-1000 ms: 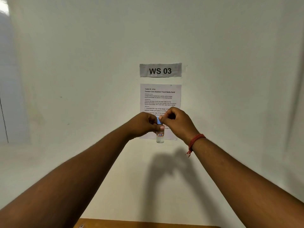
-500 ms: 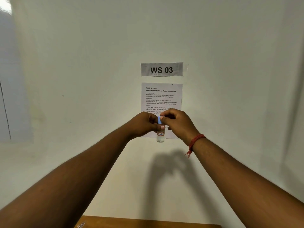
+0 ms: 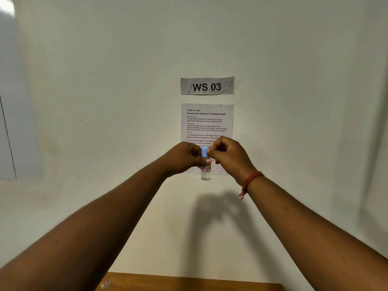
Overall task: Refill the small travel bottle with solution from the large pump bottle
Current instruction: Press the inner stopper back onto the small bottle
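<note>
Both hands grip clear cylindrical bottle, blue cap

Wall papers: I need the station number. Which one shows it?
The upper grey strip reading WS 03; the white sheet below holds task instructions.

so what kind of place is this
Probably a numbered station for recorded tasks, not a home: a WS 03 sign and a printed task sheet hang on a bare wall, above a wooden table. Both hands hold a small bottle.
</note>
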